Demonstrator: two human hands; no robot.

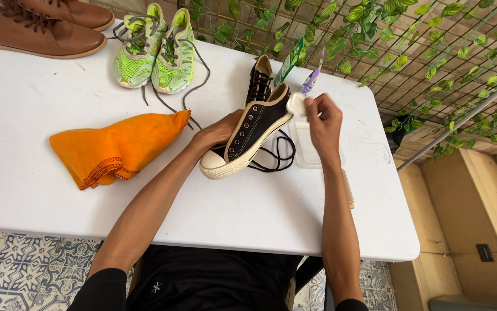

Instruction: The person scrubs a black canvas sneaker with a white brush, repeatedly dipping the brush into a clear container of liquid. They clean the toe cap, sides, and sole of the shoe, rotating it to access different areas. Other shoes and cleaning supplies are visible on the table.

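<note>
Black sneaker in my hands, mid-table.

My left hand (pixel 218 133) grips the black sneaker (pixel 248 133) tilted near the white table's (pixel 24 103) middle; my right hand (pixel 324 124) pinches a small white pad (pixel 296 104) against its heel. Orange cloth (pixel 116 147) lies toward the left edge.

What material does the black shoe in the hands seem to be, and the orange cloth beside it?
The black shoe looks like matte woven canvas with metal eyelets; its cream sole and toe cap look like smooth rubber. The orange cloth looks like soft, fuzzy fabric, perhaps flannel or microfibre, with a stitched edge. The left hand holds the shoe; the right hand holds a small white pad, material unclear.
</note>
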